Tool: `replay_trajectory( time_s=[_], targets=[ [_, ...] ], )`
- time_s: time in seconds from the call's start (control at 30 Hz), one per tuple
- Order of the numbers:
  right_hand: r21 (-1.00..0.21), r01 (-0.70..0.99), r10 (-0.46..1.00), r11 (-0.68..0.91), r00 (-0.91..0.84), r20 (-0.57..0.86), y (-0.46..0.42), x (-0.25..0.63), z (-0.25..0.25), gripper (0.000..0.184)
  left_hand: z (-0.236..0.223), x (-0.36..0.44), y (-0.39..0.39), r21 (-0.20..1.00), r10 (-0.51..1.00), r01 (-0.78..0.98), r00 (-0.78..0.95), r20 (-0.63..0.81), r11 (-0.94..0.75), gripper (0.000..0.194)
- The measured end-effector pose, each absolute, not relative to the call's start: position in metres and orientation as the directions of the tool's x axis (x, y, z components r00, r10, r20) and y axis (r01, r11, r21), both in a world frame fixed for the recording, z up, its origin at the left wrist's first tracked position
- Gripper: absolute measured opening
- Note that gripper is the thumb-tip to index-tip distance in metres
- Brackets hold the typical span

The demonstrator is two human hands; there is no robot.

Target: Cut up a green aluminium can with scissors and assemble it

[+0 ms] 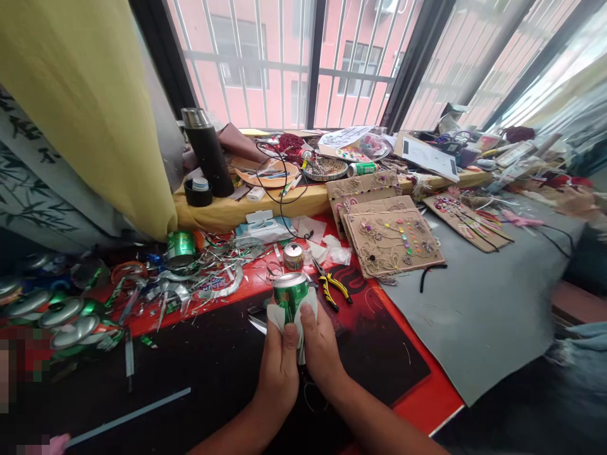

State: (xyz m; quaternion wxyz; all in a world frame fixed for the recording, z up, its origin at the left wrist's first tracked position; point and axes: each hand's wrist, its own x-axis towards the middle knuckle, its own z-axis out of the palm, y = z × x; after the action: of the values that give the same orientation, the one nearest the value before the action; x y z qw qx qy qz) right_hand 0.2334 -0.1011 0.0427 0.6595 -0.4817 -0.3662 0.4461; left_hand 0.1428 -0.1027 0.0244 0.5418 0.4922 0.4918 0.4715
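Note:
Between my two hands is a green drink can (pixel 290 292), its silver end facing up. A white wipe (pixel 300 319) is wrapped partly round its lower part. My left hand (pixel 281 360) grips the can from the left, thumb pointing up along the front. From the right, my right hand (pixel 321 347) presses the wipe to the can, fingers closed round it. Just behind the can stands a small cut can piece (pixel 293 256). Pliers with yellow and black handles (pixel 334 287) lie to the right, jaws apart.
Cut cans (pixel 66 313) and metal strips (pixel 190 284) cover the left side. A wipes packet (pixel 263 227) lies behind. Decorated cardboard panels (pixel 393 237) lean at the sill, near a black flask (pixel 208 155). A steel ruler (pixel 130 416) and a knife (pixel 129 357) lie front left.

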Motion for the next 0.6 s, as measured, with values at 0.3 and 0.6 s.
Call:
replay_trajectory(
  time_s=[0.3,0.6],
  targets=[
    [-0.982,-0.085,0.912,0.17,0.392,0.123,-0.102,0.228,0.035,0.059,0.052,0.153,-0.067,0.914,0.954,-0.294,0.185,-0.234,0.281,0.079],
    [-0.972,-0.176,0.909,0.155,0.41,0.071,-0.104,0.232,0.042,0.074,0.041,0.141,-0.09,0.999,0.978,-0.044,0.208,-0.003,0.013,0.067]
  ],
)
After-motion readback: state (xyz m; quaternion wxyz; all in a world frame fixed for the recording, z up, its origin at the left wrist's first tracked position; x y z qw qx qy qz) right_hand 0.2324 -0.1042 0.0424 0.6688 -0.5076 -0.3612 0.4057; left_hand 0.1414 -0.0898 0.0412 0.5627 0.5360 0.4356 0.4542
